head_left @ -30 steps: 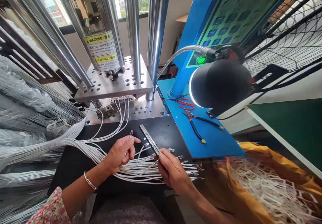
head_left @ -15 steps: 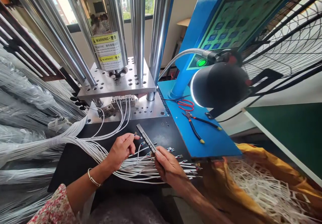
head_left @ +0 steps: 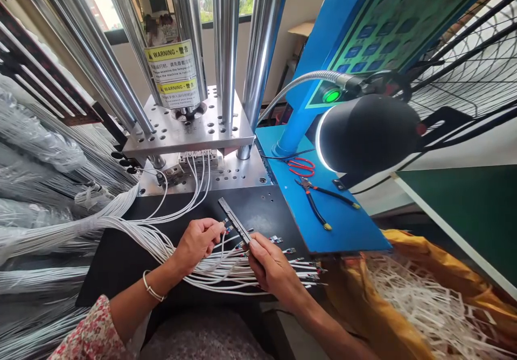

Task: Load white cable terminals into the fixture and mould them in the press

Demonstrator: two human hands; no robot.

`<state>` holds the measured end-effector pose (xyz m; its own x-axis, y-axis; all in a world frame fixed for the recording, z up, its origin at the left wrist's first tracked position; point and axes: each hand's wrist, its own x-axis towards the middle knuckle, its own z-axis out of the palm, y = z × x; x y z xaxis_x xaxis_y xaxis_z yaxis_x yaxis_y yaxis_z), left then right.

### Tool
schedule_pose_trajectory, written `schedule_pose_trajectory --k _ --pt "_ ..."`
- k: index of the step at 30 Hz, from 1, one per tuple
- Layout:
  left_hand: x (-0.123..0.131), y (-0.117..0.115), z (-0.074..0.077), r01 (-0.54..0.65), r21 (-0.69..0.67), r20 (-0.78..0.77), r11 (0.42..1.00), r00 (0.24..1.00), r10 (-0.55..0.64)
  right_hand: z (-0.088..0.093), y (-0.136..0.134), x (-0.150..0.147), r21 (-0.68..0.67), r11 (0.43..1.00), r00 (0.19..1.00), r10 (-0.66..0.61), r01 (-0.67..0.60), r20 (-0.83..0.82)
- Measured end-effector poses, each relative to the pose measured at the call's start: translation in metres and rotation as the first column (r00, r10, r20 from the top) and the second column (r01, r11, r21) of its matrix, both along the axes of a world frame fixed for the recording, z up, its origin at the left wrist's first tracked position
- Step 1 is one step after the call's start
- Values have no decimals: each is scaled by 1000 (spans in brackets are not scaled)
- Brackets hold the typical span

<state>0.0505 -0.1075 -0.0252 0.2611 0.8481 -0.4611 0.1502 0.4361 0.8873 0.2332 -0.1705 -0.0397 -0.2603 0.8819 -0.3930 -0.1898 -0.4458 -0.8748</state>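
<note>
My left hand [head_left: 197,241] pinches the connector end of a thin white cable [head_left: 223,224] and holds it against the side of a long dark metal bar [head_left: 234,221]. My right hand [head_left: 271,268] grips the near end of that bar, which slants up and away to the left. Both hands hover over a fan of white cables with small metal connectors [head_left: 226,271] lying on the black table [head_left: 117,257]. Behind them stands a press with a drilled steel plate [head_left: 189,131], and three or so cables [head_left: 197,187] loop into the fixture under it.
Bundles of white cables in plastic [head_left: 44,220] fill the left side. On a blue shelf [head_left: 343,225] lie red scissors [head_left: 299,166] and black pliers [head_left: 315,198]. A black lamp on a gooseneck [head_left: 363,133] hangs at right. White moulded scrap on orange cloth [head_left: 424,306] lies lower right.
My left hand has brought the cable's connector from in the air down to the bar's side. The bar and my right hand shifted slightly left. The view has tilted a little.
</note>
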Motion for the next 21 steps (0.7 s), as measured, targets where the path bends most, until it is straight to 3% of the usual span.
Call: schedule_pose_trajectory --k 5,12,15,21 --pt "2 0 -1 -14 -10 14 1000 1000 14 -1 0 1 13 1000 999 18 -18 43" --pt "-3 2 9 40 90 -87 995 996 -32 -2 2 5 191 974 960 65 -120 273" --pt "-4 5 9 52 100 -82 994 996 -44 -3 2 6 208 964 947 94 -164 308" --pt "-5 9 0 118 82 -114 990 988 -108 -3 6 4 172 977 955 76 -130 288"
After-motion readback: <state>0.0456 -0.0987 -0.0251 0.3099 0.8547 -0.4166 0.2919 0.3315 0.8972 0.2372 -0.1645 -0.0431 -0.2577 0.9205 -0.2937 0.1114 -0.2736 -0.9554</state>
